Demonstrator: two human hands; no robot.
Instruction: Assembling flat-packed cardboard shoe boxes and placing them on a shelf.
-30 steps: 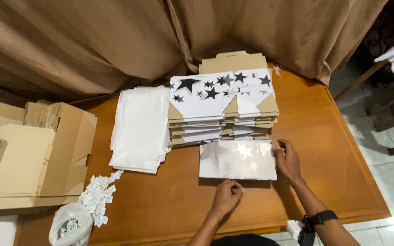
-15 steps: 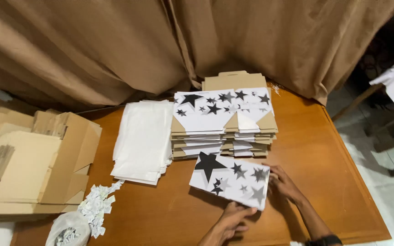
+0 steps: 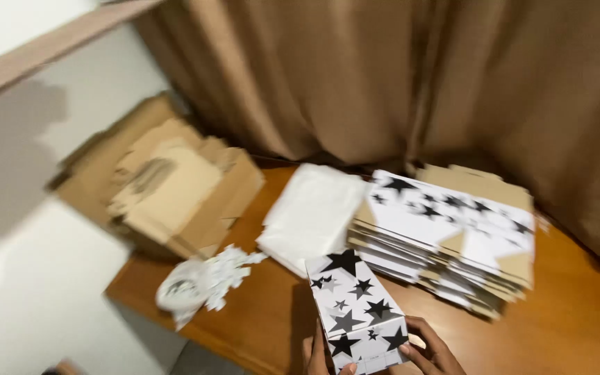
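Hands at the bottom edge of the view, both closed around a white cardboard box printed with black and grey stars (image 3: 357, 309). Left hand (image 3: 316, 355) pressed flat against the left side wall of the box, mostly hidden behind it, only fingers and part of the palm visible. Right hand (image 3: 430, 346) gripping the near right corner, fingers (image 3: 421, 326) curled up onto the side wall. Box held between the two hands, just above or resting on the brown wooden counter (image 3: 578, 305); cannot tell which. Long axis of the box running away from the body, tilted a little to the left, near end at the hands, far end pointing toward the stacks. Both hands about equally near, one on each side.

Further out, just beyond the far end of the box, a pile of white paper sheets (image 3: 312, 212). To the right of it, a tall stack of flat unfolded star-printed cartons (image 3: 453, 232), brown edges showing. Left on the counter, a crumpled white bag with small paper scraps (image 3: 199, 285). Beyond the left counter edge, plain brown cardboard boxes (image 3: 168, 187). Behind everything, a brown curtain (image 3: 383, 76).
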